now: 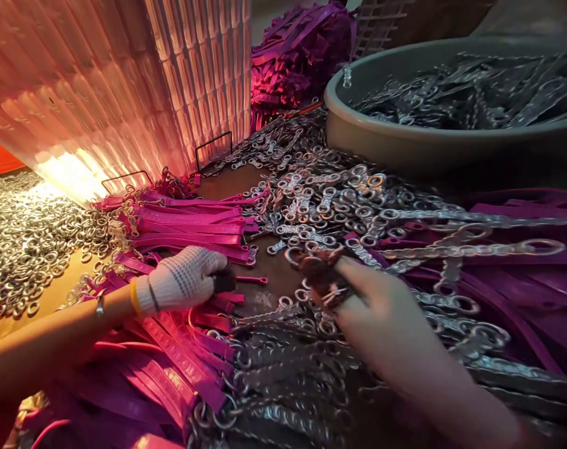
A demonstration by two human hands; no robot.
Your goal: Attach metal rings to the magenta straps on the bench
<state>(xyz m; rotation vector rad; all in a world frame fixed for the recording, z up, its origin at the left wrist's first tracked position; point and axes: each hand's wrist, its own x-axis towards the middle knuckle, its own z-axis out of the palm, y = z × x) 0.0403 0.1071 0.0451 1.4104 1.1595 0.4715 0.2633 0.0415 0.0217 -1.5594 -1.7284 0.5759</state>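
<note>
Closest to the person, magenta straps (pixel 175 355) lie heaped at the left, beside dark metal chains (pixel 292 374); more straps (pixel 545 293) spread at the right, with loose chains (pixel 451 251) across them; over the left heap the left hand (pixel 184 280), in a white dotted glove with dark fingertips, curls near a thin magenta tab (pixel 257 279), and from here I cannot tell whether it grips it; the right hand (pixel 365 293), fingers wrapped in something dark, bends at a pile of metal links (pixel 330 199); whether it grasps one, I cannot tell; beyond the glove lies a strap row (pixel 189 224), small rings (pixel 21 255) piled to its left; farther back stand a glowing ribbed panel (pixel 124 75), a grey-green basin (pixel 405 140) of metal pieces and a magenta heap (pixel 306 62).
</note>
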